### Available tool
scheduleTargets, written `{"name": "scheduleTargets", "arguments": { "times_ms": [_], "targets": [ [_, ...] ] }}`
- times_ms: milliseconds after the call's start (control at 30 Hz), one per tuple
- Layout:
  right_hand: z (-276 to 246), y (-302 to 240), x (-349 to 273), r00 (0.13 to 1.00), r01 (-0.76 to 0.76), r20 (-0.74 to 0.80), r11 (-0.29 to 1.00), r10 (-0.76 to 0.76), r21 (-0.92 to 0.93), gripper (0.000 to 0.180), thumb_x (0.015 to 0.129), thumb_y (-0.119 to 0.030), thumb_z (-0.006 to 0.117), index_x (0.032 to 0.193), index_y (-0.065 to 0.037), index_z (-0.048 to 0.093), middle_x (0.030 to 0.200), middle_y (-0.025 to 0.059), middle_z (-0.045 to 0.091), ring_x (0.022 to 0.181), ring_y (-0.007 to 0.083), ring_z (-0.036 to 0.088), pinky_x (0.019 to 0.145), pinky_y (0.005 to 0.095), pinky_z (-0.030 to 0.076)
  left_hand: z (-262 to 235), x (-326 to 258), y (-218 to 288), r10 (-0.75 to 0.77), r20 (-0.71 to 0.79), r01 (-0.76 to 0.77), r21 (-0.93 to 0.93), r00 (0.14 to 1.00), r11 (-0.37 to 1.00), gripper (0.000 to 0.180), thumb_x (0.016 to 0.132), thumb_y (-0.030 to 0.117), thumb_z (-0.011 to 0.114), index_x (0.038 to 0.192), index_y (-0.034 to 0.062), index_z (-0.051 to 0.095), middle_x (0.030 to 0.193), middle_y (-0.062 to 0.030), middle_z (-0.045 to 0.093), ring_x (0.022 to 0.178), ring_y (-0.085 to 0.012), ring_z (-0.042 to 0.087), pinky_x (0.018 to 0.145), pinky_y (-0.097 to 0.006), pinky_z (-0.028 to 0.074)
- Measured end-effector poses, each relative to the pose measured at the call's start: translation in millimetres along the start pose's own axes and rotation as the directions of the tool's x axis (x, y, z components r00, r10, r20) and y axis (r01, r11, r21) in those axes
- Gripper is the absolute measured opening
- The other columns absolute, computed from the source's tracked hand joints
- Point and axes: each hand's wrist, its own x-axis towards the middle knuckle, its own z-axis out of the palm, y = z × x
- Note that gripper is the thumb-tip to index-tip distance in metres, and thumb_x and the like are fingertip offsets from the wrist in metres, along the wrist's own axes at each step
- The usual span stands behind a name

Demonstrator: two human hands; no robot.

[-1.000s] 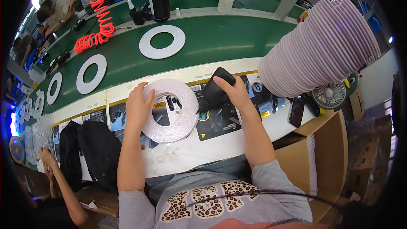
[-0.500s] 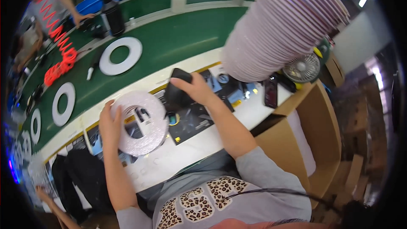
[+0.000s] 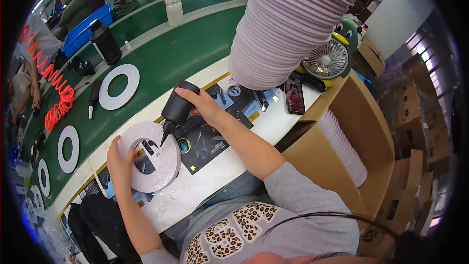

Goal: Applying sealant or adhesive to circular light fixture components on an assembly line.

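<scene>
The right hand grips a black bottle, its tip down over the thick white ring on the table; I can't tell if they touch. The left hand holds the ring's left side, some fingers hidden. The tall pale pile is cut off on top.

Large leopard-patterned characters on the grey shirt, tiny white print on the black sheet
</scene>
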Motion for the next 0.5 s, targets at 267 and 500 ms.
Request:
{"name": "scheduleTargets", "arguments": {
  "times_ms": [267,500],
  "targets": [
    [11,1,0,0.995,-0.096,0.01,0.98,0.096,0.173,0.032,0.08,-0.046,0.067,0.086,-0.017,0.054,0.062,-0.0053,0.051,0.044,0.0038,0.044,0.044,0.0182,0.034,-4,2,5,0.02,0.015,-0.023,0.176,1.0,0.984,0.052,0.077,0.018,0.071,0.124,0.0035,0.052,0.114,-0.0206,0.06,0.106,-0.0362,0.056,0.092,-0.041,0.044],
    [14,-1,-4,0.993,-0.097,-0.036,0.957,0.11,0.274,0.038,0.089,-0.042,0.059,0.063,-0.016,0.049,0.044,-0.0055,0.035,0.037,0.0056,0.031,0.039,0.0211,0.021,-25,24,18,-0.032,0.019,0.028,0.194,0.999,0.981,0.048,0.08,0.026,0.07,0.12,0.0024,0.056,0.115,-0.0181,0.06,0.107,-0.0336,0.056,0.091,-0.04,0.045]
  ]
}}
